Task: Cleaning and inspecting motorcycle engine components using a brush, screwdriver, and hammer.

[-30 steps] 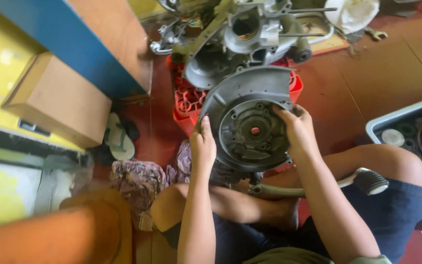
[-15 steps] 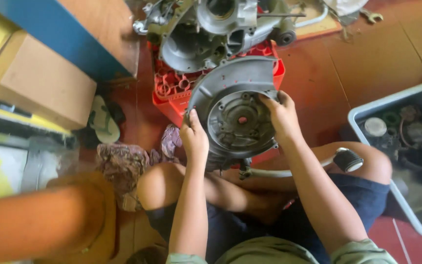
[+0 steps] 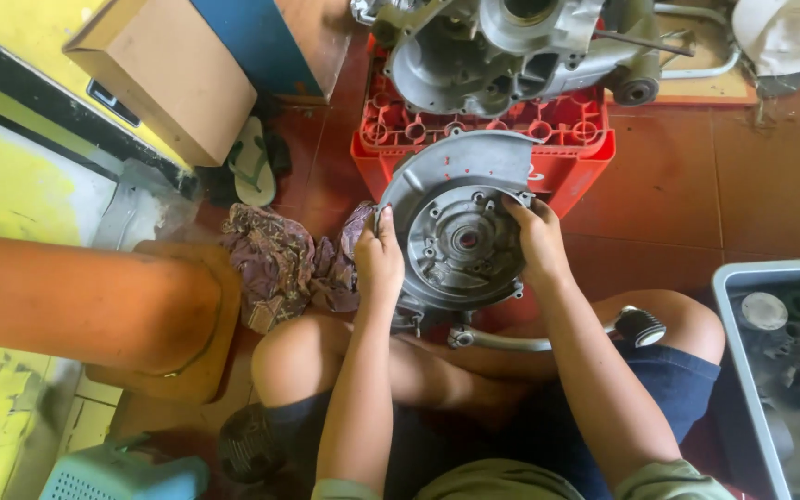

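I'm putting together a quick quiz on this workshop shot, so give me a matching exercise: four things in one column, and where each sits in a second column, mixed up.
Things:
1. round metal cover
2. red crate
3. crumpled rag
4. grey tub of parts

Places:
A. on the floor at the far right edge
B. held between the left hand and right hand
C. under the big engine casing
D. on the floor left of the left hand

Pairs: 1-B, 2-C, 3-D, 4-A

Single head view, looking steeply down, close over the lap
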